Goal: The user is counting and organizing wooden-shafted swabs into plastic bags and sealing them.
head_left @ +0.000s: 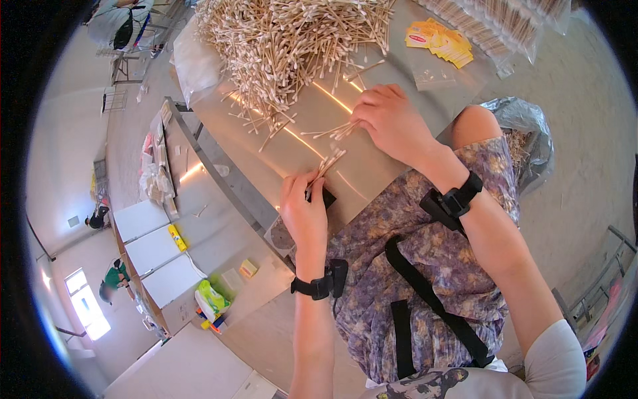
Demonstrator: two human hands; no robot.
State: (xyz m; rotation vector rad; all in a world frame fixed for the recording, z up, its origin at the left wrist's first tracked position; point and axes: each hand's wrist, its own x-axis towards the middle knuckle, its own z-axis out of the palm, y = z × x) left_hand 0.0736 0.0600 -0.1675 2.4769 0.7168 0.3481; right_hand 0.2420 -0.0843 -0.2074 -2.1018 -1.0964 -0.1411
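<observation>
A: what are the fingers doing?
B: left hand (pixel 304 203) pinches a small bundle of thin, white-tipped wooden cotton swabs (pixel 330 161), angled forward-right. right hand (pixel 389 123) has fingertips closed on a few loose swabs (pixel 337 132), sticks pointing left.
A: and the big tangled swab heap (pixel 286 56)?
B: ahead, on the shiny grey metal tabletop (pixel 266 163). right hand's nearer.

My left hand (pixel 304 213) hides the lower ends of its cotton swab bundle (pixel 330 161); black object (pixel 329 198) by my thumb partly covered, kind unclear. My right hand (pixel 392 126) hides the near ends of its loose swabs (pixel 341 131). Swab pile (pixel 286 53), 12 o'clock, and bagged swabs (pixel 495 26), 1 o'clock, cut by top edge. Person in green (pixel 116 278), 8 o'clock: action too small to tell.
</observation>
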